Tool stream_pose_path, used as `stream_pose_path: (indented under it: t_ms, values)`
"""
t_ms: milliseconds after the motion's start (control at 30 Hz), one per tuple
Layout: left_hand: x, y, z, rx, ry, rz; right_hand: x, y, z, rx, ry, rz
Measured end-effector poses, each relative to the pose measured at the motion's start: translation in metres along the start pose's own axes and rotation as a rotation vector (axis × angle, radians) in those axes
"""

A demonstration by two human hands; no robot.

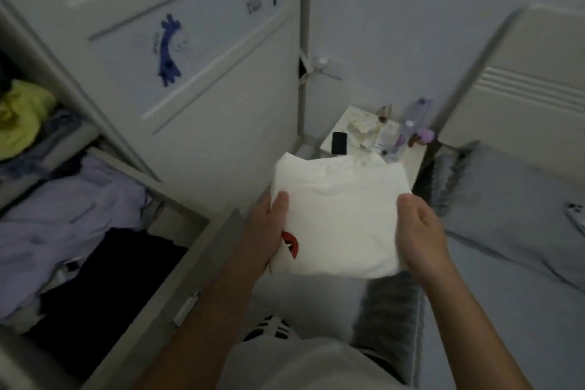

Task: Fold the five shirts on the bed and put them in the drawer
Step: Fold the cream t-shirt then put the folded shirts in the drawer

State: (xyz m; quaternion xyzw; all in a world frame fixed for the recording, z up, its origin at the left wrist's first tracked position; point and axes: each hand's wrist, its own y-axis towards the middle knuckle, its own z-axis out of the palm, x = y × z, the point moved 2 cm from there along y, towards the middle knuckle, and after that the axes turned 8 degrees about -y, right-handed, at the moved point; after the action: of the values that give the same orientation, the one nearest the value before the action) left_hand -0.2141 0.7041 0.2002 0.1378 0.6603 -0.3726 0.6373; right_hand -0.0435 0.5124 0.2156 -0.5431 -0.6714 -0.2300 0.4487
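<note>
A folded white shirt (340, 215) with a red print near its left edge is held in the air between the bed and the drawer. My left hand (269, 228) grips its left edge, thumb on top. My right hand (422, 236) grips its right edge, thumb on top. The open drawer (177, 266) lies at the lower left, holding a lilac garment (72, 215) and a dark garment (104, 279). The bed (506, 247) with grey bedding lies at the right.
A white wardrobe door (202, 57) with blue stickers rises behind the drawer. An upper shelf at the far left holds a lime-green garment (22, 114). A small white nightstand (411, 152) carries a phone (339, 142), bottles and tissues. The headboard (522, 89) stands at the right.
</note>
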Motion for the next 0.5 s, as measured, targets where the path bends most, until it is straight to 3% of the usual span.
stream_pose_path:
  t_ms: [233,500]
  values:
    - [-0.023,0.005,-0.084,-0.366,-0.286,0.042,0.095,0.028,0.096,0.326,-0.035,-0.175]
    - [-0.025,-0.038,-0.172,-0.769,-0.396,0.036,0.165,0.02,0.233,0.774,-0.134,-0.42]
